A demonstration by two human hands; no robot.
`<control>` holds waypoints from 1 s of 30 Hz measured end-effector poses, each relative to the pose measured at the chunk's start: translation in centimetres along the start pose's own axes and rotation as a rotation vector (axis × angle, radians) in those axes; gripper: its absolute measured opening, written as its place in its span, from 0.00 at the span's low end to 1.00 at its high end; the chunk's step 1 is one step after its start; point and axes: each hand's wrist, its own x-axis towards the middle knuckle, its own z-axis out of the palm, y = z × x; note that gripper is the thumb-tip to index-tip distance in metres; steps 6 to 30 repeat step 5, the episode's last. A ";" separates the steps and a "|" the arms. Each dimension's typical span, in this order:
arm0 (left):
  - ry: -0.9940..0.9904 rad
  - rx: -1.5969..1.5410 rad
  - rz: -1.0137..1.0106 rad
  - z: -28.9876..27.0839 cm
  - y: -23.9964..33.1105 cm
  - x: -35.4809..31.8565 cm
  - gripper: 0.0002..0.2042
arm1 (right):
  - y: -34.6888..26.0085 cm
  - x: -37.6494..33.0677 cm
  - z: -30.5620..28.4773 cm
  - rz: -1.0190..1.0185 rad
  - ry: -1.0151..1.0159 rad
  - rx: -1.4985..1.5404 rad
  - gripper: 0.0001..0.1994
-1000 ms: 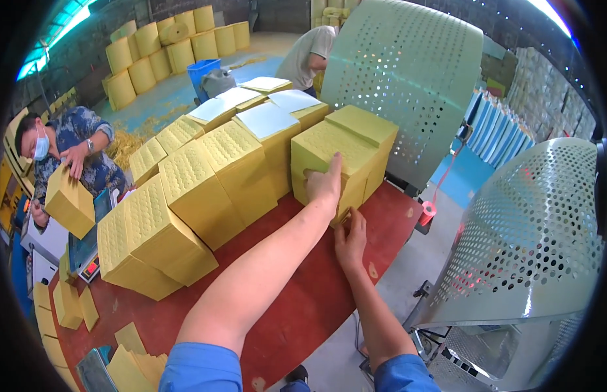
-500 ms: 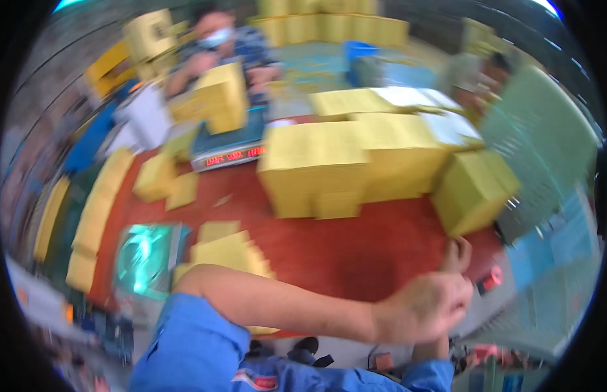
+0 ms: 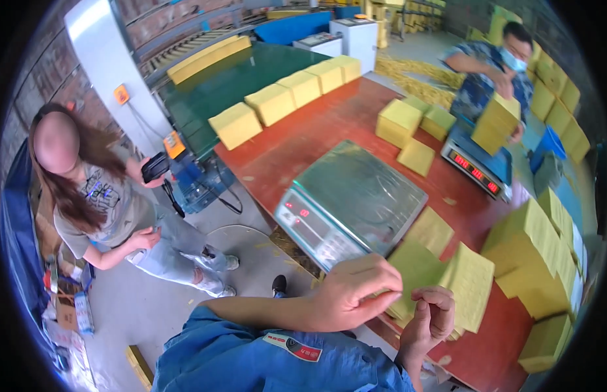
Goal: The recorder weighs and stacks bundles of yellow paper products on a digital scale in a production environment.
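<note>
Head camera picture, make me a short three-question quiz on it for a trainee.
1. True or false: the left hand and right hand are both at the loose yellow paper sheets on the red table.
2. What sits just beyond the hands? A) a grey weighing scale B) a bucket C) a drill
3. Fill in: the person across the table holds a yellow ____ over a second scale.

Key
1. True: both hands are at the near edge of the sheets.
2. A: the grey weighing scale has a steel pan with nothing on it.
3. Stack: a yellow paper stack.
</note>
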 end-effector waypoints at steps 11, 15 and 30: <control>0.130 0.036 -0.069 -13.9 -4.9 -4.2 0.09 | 2.9 0.1 13.4 0.096 -0.135 0.099 0.04; 0.130 0.036 -0.069 -13.9 -4.9 -4.2 0.09 | 2.9 0.1 13.4 0.096 -0.135 0.099 0.04; 0.130 0.036 -0.069 -13.9 -4.9 -4.2 0.09 | 2.9 0.1 13.4 0.096 -0.135 0.099 0.04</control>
